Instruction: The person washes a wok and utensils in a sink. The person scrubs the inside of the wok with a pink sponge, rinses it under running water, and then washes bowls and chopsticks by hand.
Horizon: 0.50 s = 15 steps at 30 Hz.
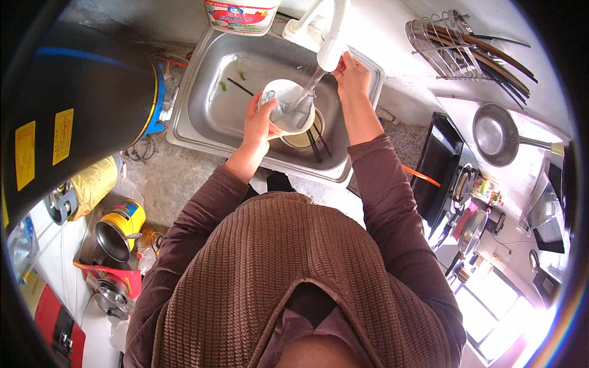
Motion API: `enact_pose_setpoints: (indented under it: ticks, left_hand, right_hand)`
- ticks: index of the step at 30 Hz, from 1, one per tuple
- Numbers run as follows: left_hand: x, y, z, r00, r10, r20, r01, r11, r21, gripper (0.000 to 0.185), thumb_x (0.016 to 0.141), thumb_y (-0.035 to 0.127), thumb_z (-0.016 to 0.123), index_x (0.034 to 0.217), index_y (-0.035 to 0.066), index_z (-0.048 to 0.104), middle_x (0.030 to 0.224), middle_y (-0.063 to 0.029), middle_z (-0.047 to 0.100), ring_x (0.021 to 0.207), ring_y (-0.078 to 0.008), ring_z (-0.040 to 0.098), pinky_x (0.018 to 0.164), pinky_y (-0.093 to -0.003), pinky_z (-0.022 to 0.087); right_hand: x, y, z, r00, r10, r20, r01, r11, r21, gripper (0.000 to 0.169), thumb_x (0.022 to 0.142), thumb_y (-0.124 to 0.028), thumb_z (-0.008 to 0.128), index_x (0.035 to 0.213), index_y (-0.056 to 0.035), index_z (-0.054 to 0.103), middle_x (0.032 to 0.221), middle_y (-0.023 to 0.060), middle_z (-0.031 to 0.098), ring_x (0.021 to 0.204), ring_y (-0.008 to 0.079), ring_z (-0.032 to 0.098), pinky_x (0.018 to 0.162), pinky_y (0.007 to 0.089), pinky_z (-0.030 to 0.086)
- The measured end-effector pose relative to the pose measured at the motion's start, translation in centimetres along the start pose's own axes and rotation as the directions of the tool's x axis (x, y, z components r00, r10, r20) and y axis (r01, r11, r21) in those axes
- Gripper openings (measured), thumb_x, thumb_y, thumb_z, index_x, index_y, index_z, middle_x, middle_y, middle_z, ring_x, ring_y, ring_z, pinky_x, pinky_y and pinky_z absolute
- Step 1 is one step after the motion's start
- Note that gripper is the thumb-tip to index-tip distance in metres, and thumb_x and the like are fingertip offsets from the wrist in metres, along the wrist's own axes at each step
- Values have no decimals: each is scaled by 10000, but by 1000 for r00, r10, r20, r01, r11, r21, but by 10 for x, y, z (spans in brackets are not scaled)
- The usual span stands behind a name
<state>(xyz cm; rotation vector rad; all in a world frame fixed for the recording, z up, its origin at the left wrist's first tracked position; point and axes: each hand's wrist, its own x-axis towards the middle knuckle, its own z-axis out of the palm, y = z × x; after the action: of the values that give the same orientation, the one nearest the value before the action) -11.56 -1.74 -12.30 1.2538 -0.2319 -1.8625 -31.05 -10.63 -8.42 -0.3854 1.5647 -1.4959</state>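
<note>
My left hand (258, 120) grips a white bowl (281, 86) from its left side, tilted over the steel sink (216, 110). Inside the bowl lies a grey, mesh-like cloth or scrubber (303, 108), and water from the white faucet (329, 54) runs onto it. My right hand (353, 73) is raised at the right side of the faucet's spout, its fingertips touching or very near it; the spout partly hides them. Below the held bowl, a second bowl (301, 140) with yellowish liquid sits in the sink, with dark chopsticks (315, 147) leaning in it.
Bits of green vegetable (223, 86) lie on the sink floor. A white tub with a red label (242, 18) stands behind the sink. A wire rack of chopsticks (448, 46) and a frying pan (495, 133) hang at right. A large dark cylinder (87, 106) fills the left.
</note>
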Motion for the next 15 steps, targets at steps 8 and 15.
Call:
enact_pose_setpoints:
  ticks: [8,15]
  left_hand:
    - [1,-1,-4,1000,8,20,-8,1000,7,515,780,255,643,1239,155,432,1053,-67,545,841,-188,577,598,-337,512]
    - [-1,0,-5,1000,2,17,-2,1000,2,545,772,263,648,1252,154,415,1067,-72,533,877,-194,567,640,-360,512]
  right_hand:
    - [-4,-4,2,1000,14,-6,-14,1000,27,187,898,-106,511,833,57,574,706,65,546,591,125,530,602,299,569]
    - [-1,3,-2,1000,17,1,-17,999,44,185,900,-103,508,842,60,573,705,67,547,588,118,528,606,298,569]
